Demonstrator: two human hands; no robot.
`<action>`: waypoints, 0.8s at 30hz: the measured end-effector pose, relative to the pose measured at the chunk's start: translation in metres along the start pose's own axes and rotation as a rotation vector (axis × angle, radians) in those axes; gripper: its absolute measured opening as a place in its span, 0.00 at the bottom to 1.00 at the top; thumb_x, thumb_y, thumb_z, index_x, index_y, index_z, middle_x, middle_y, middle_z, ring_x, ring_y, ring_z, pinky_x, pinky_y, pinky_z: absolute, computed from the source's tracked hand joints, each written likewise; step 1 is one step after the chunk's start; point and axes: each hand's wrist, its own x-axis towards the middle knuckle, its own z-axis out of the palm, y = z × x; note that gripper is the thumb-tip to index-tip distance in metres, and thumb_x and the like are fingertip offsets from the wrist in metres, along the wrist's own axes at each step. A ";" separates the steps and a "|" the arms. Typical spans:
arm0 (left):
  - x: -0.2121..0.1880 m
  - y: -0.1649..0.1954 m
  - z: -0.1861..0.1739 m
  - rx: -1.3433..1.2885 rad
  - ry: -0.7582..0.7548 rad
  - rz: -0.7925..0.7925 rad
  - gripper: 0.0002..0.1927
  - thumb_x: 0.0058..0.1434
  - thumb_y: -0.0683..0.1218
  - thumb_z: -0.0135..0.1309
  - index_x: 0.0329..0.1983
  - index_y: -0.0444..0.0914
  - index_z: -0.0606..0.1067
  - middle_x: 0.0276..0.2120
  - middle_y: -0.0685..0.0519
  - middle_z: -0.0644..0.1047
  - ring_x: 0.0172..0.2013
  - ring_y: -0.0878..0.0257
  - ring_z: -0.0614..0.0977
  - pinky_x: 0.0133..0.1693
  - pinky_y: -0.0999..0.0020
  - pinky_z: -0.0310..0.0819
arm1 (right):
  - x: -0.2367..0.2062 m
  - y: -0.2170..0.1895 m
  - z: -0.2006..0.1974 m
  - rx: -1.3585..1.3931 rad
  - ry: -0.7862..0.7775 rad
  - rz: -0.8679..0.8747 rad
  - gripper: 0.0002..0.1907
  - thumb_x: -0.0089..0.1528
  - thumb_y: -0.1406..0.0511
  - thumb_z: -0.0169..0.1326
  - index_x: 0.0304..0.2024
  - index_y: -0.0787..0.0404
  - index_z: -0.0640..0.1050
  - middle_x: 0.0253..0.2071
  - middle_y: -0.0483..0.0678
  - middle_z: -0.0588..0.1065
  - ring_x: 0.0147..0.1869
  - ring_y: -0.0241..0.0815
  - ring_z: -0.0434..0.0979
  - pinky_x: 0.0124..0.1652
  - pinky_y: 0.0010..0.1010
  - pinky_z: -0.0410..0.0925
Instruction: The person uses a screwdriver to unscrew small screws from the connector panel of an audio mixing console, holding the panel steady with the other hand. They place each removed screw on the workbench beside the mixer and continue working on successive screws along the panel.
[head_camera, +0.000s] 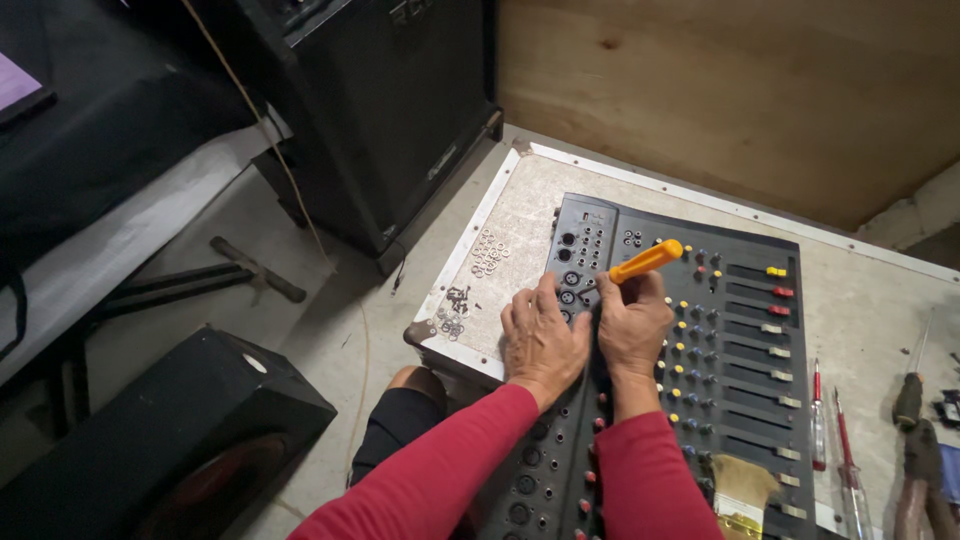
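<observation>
mixer (740, 330) on table (870, 300), washers (489, 252) left

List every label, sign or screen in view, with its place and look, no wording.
Screen: top left corner, on the dark shelf; flat, black frame, pale purple glow.
Label: top left of the mixer panel, beyond both hands; small white print with a red mark on black.
Badge: top front of the black speaker cabinet; small, pale, too blurred to describe further.

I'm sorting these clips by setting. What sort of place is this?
Likely an audio-equipment repair workshop. An audio mixer panel lies on a worn work surface, loose washers beside it, hand tools at the right, and a black speaker cabinet on the floor.
</observation>
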 end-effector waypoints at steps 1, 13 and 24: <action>0.000 -0.001 0.000 -0.006 0.005 0.015 0.39 0.58 0.53 0.60 0.69 0.40 0.57 0.57 0.47 0.70 0.59 0.45 0.67 0.62 0.46 0.55 | 0.000 0.000 0.000 -0.005 0.003 -0.012 0.11 0.63 0.67 0.65 0.43 0.66 0.77 0.36 0.46 0.81 0.39 0.31 0.80 0.41 0.25 0.73; 0.003 0.005 -0.013 -0.088 -0.044 -0.146 0.40 0.56 0.52 0.61 0.69 0.45 0.57 0.58 0.46 0.68 0.59 0.42 0.67 0.57 0.45 0.64 | -0.003 -0.004 0.003 -0.066 -0.071 -0.112 0.12 0.63 0.69 0.66 0.42 0.64 0.75 0.31 0.44 0.78 0.34 0.28 0.75 0.36 0.24 0.70; 0.006 -0.010 0.001 -0.108 0.058 0.010 0.36 0.55 0.51 0.59 0.66 0.41 0.61 0.56 0.50 0.73 0.58 0.48 0.70 0.61 0.49 0.60 | -0.005 -0.012 0.005 -0.087 -0.093 -0.156 0.14 0.62 0.70 0.66 0.46 0.63 0.75 0.34 0.45 0.79 0.36 0.29 0.77 0.38 0.25 0.71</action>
